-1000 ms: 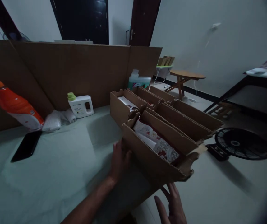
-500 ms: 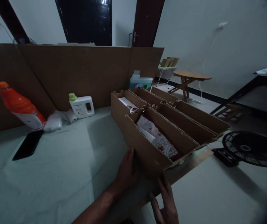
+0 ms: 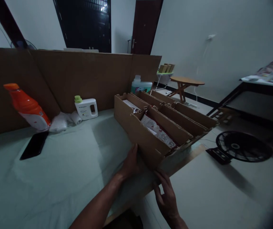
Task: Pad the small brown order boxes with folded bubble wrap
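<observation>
A divided cardboard box (image 3: 148, 141) with several long compartments stands at the right side of the cloth-covered table (image 3: 71, 171). In its near compartment lies a packet with a white patterned front (image 3: 159, 132); another white item (image 3: 131, 105) sits in the compartment behind. My left hand (image 3: 130, 162) rests against the box's left wall, its visible fingers stretched out along the cardboard. Low at the box's near corner, beside the table edge, my right hand (image 3: 167, 192) has its fingers extended and the thumb apart. Its fingertips meet the bottom corner and are partly hidden there.
On the left are an orange bottle (image 3: 29, 106), a phone (image 3: 34, 145), clear plastic wrap (image 3: 62, 121) and a white jug (image 3: 86, 108). A teal bottle (image 3: 141, 86) stands behind the box. Cardboard panels (image 3: 86, 73) line the back. A black fan (image 3: 243, 146) is on the floor at right.
The view has shifted, so the fan and box appear farther left and the orange bottle farther right. Both hands stay at the box's near end; more of the right wrist shows.
</observation>
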`<state>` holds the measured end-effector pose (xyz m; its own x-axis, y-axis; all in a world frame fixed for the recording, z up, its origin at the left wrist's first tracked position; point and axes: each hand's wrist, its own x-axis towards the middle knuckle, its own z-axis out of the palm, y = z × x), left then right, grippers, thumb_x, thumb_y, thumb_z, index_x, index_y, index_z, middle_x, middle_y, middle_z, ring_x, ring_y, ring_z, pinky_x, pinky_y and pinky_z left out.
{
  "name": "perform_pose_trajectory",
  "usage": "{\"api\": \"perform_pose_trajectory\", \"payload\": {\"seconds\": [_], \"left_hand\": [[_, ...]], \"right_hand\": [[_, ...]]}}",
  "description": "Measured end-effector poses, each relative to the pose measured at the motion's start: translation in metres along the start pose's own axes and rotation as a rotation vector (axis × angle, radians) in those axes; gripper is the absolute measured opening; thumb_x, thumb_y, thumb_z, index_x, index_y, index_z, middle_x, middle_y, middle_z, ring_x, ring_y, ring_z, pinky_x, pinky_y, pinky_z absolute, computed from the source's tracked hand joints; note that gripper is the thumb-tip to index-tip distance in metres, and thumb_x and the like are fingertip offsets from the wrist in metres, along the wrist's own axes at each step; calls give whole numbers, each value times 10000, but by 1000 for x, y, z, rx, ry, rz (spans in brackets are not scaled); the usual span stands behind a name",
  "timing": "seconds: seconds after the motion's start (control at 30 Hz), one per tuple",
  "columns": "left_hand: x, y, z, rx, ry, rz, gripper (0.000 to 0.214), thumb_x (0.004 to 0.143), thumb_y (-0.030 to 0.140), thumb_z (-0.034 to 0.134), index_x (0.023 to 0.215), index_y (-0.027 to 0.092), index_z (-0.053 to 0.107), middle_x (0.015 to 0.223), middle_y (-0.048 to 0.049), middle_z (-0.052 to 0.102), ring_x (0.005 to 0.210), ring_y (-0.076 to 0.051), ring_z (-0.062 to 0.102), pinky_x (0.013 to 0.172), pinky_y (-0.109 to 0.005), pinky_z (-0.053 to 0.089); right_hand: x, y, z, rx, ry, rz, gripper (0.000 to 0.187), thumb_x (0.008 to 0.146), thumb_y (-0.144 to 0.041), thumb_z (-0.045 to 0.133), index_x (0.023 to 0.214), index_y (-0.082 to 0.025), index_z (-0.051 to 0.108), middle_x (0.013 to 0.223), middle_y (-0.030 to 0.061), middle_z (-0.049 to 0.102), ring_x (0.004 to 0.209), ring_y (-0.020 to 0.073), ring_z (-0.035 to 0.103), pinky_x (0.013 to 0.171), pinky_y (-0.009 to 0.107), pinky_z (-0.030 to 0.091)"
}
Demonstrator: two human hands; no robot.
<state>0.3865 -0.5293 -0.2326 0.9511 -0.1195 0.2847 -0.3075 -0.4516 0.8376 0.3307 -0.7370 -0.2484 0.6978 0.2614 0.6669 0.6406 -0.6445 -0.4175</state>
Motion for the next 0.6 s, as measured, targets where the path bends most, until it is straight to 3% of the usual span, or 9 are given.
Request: {"api": "perform_pose_trajectory", "payload": {"seconds": [0.1,0.2,0.3,0.4,0.5,0.6], "left_hand": [[-6,3,-8,87,-39,70,824,775,254,637,1530,135,330,1548,-203,423,1417,-368,429,1147,-525,401],[-24,9,-26,146,-134,119,750,693,213,685,1421,178,510,1438,-146,567,1318,-335,543,1094,-464,470],[-47,11,-62,250,-216,112,570,660,166,690,1229,188,662,1325,-124,649,1239,-307,596,1066,-422,491],[-65,3,-111,394,-187,14,357,741,167,628,1090,160,703,1248,-148,665,1211,-315,588,1065,-459,465],[-79,-9,-154,532,-96,-115,299,841,221,570,1107,147,686,1267,-173,638,1254,-336,535,1091,-520,410],[-93,-18,-174,614,-36,-184,335,890,279,564,1191,162,656,1371,-157,590,1323,-317,482,1138,-498,359]], "right_hand": [[2,-2,1,-25,16,-64,332,956,-112,487,1268,-201,560,1222,143,615,1145,266,627,919,460,588],[3,-1,2,-48,29,-115,297,955,-113,482,1222,-194,582,1186,142,629,1109,264,632,883,458,590],[6,3,6,-75,36,-200,277,948,-122,473,1178,-196,609,1107,123,670,1074,269,641,864,464,581],[7,8,12,-101,44,-273,298,929,-108,448,1153,-196,622,1056,108,699,1066,278,640,876,477,558],[9,11,18,-126,43,-295,339,913,-94,416,1171,-186,616,1076,119,696,1079,285,633,902,485,528],[11,12,23,-147,16,-307,343,907,-107,407,1169,-189,614,1086,121,691,1085,284,633,932,479,507]]}}
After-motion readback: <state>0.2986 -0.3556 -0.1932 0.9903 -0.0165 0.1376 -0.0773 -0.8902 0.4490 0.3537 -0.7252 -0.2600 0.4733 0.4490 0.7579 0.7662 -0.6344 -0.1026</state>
